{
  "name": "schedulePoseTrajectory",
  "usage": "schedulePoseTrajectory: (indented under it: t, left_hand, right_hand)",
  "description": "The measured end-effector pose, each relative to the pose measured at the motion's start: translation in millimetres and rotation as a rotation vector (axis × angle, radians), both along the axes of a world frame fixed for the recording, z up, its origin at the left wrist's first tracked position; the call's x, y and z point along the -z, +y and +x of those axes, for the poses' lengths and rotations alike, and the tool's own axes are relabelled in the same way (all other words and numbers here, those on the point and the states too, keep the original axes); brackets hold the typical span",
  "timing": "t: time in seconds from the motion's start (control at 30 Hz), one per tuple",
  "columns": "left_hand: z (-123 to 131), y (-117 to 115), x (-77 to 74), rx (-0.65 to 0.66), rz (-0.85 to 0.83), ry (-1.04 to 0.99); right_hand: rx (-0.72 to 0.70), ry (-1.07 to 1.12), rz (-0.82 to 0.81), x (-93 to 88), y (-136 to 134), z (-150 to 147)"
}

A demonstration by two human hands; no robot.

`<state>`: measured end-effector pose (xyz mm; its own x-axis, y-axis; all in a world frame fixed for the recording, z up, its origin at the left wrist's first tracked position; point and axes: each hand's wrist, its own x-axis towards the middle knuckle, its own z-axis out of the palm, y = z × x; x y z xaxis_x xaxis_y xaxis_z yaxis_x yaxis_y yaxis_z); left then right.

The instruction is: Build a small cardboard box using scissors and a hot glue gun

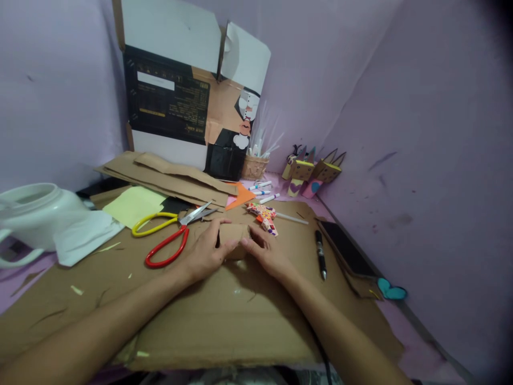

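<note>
Between my two hands is a small folded piece of brown cardboard (234,234), held low over the cardboard sheet (224,326) that covers the table. My left hand (210,248) grips its left side, thumb on the near face and fingers around the far edge. On the opposite side my right hand (268,251) curls round it, with the thumb near the left thumb. Open scissors (182,227) with one yellow and one red handle lie just left of my left hand. Behind my right hand rests a glue gun (262,214) wrapped in patterned paper, a glue stick poking out.
A white teapot-like vessel (44,214) stands at left, near yellow paper (136,203). Cardboard strips (172,179) and a large printed box (168,96) are behind. Several markers (262,192), a basket (254,167) and paper figures (302,171) sit farther back. A pen (320,254) and phone (348,248) lie right.
</note>
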<state>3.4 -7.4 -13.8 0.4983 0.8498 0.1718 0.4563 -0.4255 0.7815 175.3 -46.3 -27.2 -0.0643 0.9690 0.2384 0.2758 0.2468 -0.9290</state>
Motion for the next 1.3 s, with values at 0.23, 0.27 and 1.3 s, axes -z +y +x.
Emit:
schedulePoseTrajectory:
  t: [0.23, 0.27, 1.3]
  left_hand:
    - [2.8, 4.2, 18.9, 0.047, 0.231, -0.011]
    - [2.6, 5.1, 20.6, 0.047, 0.242, -0.006]
    - [-1.2, 7.7, 20.4, 0.18, 0.745, -0.053]
  right_hand:
    - [0.142, -0.295, 0.155, 18.1, -0.9, -3.2]
    - [0.146, -0.309, 0.165, 18.5, -0.9, -3.4]
    - [0.203, -0.729, 0.75, 3.0, -6.0, -0.4]
